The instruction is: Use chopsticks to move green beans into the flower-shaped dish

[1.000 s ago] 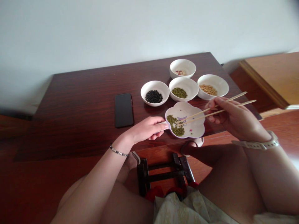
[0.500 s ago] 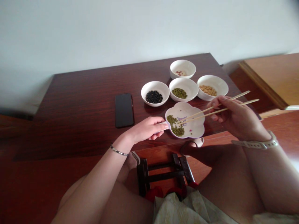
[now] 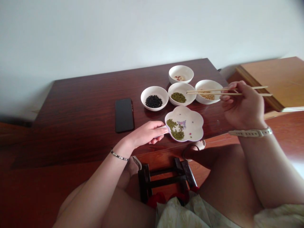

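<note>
My left hand (image 3: pixel 150 133) is closed round the handle of a white flower-shaped dish (image 3: pixel 196 122) with a purple rim. Green beans (image 3: pixel 177 135) lie in the dish on its handle side, around a printed cartoon figure. In my right hand (image 3: pixel 244 103) is a pair of wooden chopsticks (image 3: pixel 213 91), held nearly level. Their tips are over the right side of a white bowl (image 3: pixel 172 98) of green beans; whether a bean is between them is too small to tell. The sticks also pass across the bowl of tan beans (image 3: pixel 201 83).
A bowl of black beans (image 3: pixel 154 89) stands to the left, and a bowl (image 3: pixel 181 69) with a few reddish and pale pieces is at the back. A dark phone (image 3: pixel 124 115) lies on the brown table (image 3: pixel 83 104). A lighter wooden surface (image 3: pixel 273 77) stands at the right.
My right hand has lifted the chopsticks out of the flower-shaped dish and moved them up and away, to over the green bean bowl. My left hand keeps its hold on the handle.
</note>
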Available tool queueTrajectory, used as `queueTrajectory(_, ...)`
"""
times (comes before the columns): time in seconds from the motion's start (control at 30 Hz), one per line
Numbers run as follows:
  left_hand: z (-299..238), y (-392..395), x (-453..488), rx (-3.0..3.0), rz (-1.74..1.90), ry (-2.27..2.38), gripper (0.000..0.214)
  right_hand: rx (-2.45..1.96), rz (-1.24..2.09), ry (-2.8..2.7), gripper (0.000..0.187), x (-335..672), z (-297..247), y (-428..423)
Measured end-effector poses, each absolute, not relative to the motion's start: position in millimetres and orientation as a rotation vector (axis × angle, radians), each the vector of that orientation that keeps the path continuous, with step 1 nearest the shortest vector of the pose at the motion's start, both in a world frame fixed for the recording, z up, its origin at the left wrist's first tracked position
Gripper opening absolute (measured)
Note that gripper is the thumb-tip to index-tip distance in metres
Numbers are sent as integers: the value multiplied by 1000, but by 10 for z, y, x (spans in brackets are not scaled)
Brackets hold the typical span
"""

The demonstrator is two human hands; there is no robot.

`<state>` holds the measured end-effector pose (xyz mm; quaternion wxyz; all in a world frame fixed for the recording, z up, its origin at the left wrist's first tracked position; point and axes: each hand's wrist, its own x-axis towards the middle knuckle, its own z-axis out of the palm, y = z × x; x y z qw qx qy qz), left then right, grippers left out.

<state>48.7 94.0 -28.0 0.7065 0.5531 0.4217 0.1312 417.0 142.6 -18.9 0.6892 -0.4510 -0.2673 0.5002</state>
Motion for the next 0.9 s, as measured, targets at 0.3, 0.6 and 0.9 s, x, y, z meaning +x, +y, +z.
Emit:
queueTrajectory(0.3,-304,956,474,1258,270,923,44,-1134,1187,-804,35,4131,-214,1165)
queueTrajectory(0.6,-333,960,473,1260,274,917,46,-1218,1482,-989,50,3923,-281,965)
queueTrajectory(0.9,-304,954,489,1259,271,929,42,-1246,1462,-985,53,3901,-306,986)
